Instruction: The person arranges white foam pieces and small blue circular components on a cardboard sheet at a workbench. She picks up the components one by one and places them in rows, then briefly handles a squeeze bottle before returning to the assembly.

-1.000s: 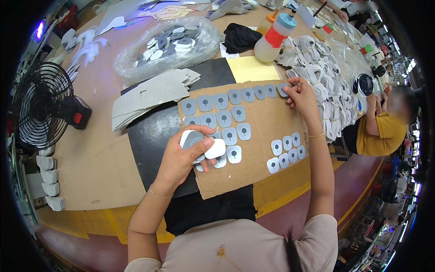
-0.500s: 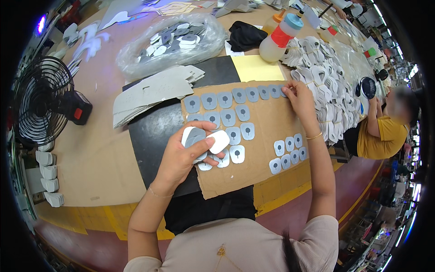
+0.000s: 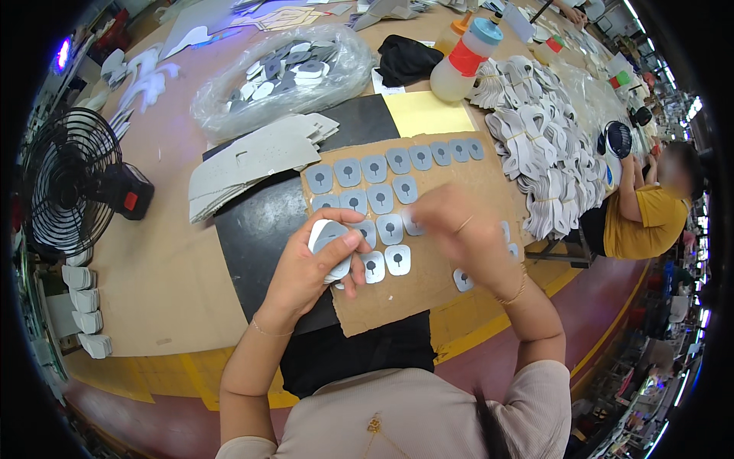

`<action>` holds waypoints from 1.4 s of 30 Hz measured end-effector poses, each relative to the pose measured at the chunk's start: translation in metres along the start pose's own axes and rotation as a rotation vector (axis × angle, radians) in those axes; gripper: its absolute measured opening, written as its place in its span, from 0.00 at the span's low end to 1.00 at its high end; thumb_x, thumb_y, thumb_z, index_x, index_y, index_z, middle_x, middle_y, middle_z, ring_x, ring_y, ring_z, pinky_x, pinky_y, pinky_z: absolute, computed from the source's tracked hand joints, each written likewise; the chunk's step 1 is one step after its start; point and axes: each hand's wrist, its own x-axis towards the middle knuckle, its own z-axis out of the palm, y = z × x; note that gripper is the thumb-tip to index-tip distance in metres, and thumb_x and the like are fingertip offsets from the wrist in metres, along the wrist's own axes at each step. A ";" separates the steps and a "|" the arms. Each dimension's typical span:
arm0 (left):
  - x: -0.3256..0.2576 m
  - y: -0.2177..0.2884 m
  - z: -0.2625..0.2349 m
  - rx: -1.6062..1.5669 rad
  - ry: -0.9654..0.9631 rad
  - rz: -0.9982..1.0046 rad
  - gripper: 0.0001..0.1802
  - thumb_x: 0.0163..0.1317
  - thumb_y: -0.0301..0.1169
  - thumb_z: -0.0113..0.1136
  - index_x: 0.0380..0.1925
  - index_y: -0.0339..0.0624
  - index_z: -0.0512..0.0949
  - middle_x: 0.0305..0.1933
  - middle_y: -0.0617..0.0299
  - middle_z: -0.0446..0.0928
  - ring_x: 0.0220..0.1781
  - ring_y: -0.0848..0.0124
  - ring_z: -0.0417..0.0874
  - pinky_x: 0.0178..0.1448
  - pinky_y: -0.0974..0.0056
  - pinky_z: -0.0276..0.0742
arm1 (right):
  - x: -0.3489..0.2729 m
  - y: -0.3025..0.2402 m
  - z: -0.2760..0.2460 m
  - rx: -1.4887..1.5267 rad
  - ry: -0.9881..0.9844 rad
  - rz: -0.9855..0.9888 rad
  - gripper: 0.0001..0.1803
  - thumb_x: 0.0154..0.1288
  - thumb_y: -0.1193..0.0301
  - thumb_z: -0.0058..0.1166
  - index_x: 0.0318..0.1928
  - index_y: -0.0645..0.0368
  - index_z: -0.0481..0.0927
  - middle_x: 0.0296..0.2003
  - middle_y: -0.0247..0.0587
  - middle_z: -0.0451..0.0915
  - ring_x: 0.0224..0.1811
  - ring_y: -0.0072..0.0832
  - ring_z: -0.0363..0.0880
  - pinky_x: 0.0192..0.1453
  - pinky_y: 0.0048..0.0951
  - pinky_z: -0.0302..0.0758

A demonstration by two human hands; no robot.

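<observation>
Cardboard [image 3: 375, 307]: one, eight patches [image 3: 374, 168] along far edge. Desk [image 3: 164, 256]: one fan [image 3: 80, 180], at least four stacks [image 3: 82, 300] by left edge; toward far edge, one bag [image 3: 222, 118], one cloth [image 3: 405, 63], one blue-capped bottle [image 3: 462, 63].

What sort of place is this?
Probably a factory workshop: small pieces lie in rows on cardboard, pale cutouts are heaped in bundles, and another person is nearby.

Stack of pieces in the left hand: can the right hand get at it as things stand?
Probably yes: the right hand, blurred, is over the cardboard nearby, with nothing visible between, though the left hand's thumb covers part of the stack.
</observation>
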 end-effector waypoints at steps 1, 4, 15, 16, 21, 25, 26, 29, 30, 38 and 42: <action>0.000 0.000 0.000 -0.030 0.012 0.022 0.17 0.68 0.29 0.55 0.53 0.35 0.69 0.39 0.50 0.77 0.30 0.67 0.83 0.28 0.66 0.82 | 0.001 0.008 -0.006 0.037 0.072 0.151 0.10 0.62 0.78 0.58 0.44 0.57 0.82 0.35 0.37 0.82 0.36 0.29 0.81 0.39 0.26 0.76; 0.004 -0.002 0.004 -0.137 0.021 0.069 0.19 0.69 0.30 0.52 0.57 0.35 0.66 0.44 0.47 0.75 0.44 0.62 0.83 0.44 0.61 0.85 | -0.011 0.084 -0.035 0.163 0.284 0.732 0.08 0.66 0.75 0.57 0.44 0.64 0.80 0.31 0.37 0.84 0.30 0.21 0.82 0.33 0.21 0.77; 0.006 -0.006 -0.002 -0.308 -0.019 0.101 0.26 0.63 0.26 0.46 0.62 0.34 0.61 0.51 0.38 0.73 0.59 0.43 0.76 0.65 0.48 0.76 | -0.014 0.148 -0.047 -0.017 0.250 0.990 0.11 0.64 0.74 0.59 0.46 0.64 0.80 0.27 0.34 0.82 0.21 0.16 0.79 0.23 0.18 0.73; 0.006 -0.006 -0.002 -0.308 -0.019 0.099 0.26 0.63 0.26 0.46 0.62 0.34 0.61 0.51 0.37 0.73 0.59 0.43 0.76 0.65 0.48 0.76 | -0.012 0.146 -0.045 -0.054 0.241 0.983 0.11 0.63 0.74 0.59 0.46 0.64 0.80 0.26 0.34 0.82 0.20 0.16 0.79 0.23 0.18 0.72; 0.005 -0.005 0.001 -0.329 -0.016 0.071 0.23 0.67 0.25 0.43 0.62 0.35 0.61 0.55 0.36 0.72 0.61 0.42 0.75 0.64 0.49 0.77 | -0.017 0.151 -0.040 -0.176 0.215 0.894 0.13 0.61 0.74 0.61 0.46 0.62 0.81 0.24 0.34 0.81 0.18 0.17 0.77 0.23 0.20 0.71; 0.005 -0.003 0.006 -0.275 0.017 0.045 0.22 0.70 0.25 0.44 0.63 0.36 0.61 0.59 0.35 0.70 0.61 0.44 0.76 0.63 0.51 0.78 | -0.017 0.150 -0.036 -0.285 0.195 0.869 0.13 0.60 0.73 0.61 0.46 0.59 0.81 0.23 0.35 0.82 0.18 0.19 0.78 0.25 0.24 0.72; 0.006 -0.003 0.005 -0.272 0.011 0.052 0.22 0.70 0.26 0.46 0.63 0.36 0.61 0.59 0.35 0.70 0.61 0.45 0.76 0.62 0.51 0.79 | -0.018 0.150 -0.036 -0.305 0.196 0.860 0.13 0.60 0.73 0.62 0.46 0.58 0.82 0.23 0.35 0.82 0.18 0.20 0.78 0.26 0.25 0.72; 0.006 -0.005 0.005 -0.264 -0.005 0.063 0.24 0.70 0.27 0.51 0.64 0.37 0.61 0.59 0.35 0.70 0.61 0.48 0.77 0.59 0.53 0.82 | -0.018 0.146 -0.030 -0.558 0.124 0.774 0.10 0.60 0.67 0.62 0.43 0.53 0.82 0.26 0.39 0.84 0.27 0.34 0.83 0.31 0.34 0.76; 0.006 -0.005 0.005 -0.259 -0.009 0.062 0.24 0.69 0.27 0.52 0.64 0.37 0.61 0.59 0.35 0.70 0.60 0.49 0.77 0.58 0.54 0.83 | -0.018 0.144 -0.028 -0.604 0.114 0.762 0.10 0.61 0.66 0.61 0.43 0.52 0.82 0.27 0.39 0.84 0.28 0.36 0.83 0.32 0.35 0.76; 0.005 0.000 0.008 -0.173 0.046 0.082 0.24 0.68 0.27 0.54 0.63 0.36 0.63 0.54 0.38 0.74 0.54 0.53 0.82 0.48 0.61 0.88 | -0.030 0.145 -0.016 -0.851 0.066 0.497 0.07 0.62 0.69 0.57 0.40 0.52 0.84 0.38 0.35 0.79 0.31 0.38 0.82 0.34 0.38 0.77; 0.005 -0.001 0.007 -0.077 0.115 0.094 0.22 0.66 0.25 0.56 0.59 0.33 0.66 0.46 0.43 0.78 0.43 0.56 0.86 0.40 0.65 0.89 | -0.020 0.135 -0.026 -0.795 0.015 0.474 0.08 0.63 0.70 0.56 0.41 0.53 0.84 0.40 0.36 0.75 0.29 0.37 0.80 0.33 0.38 0.76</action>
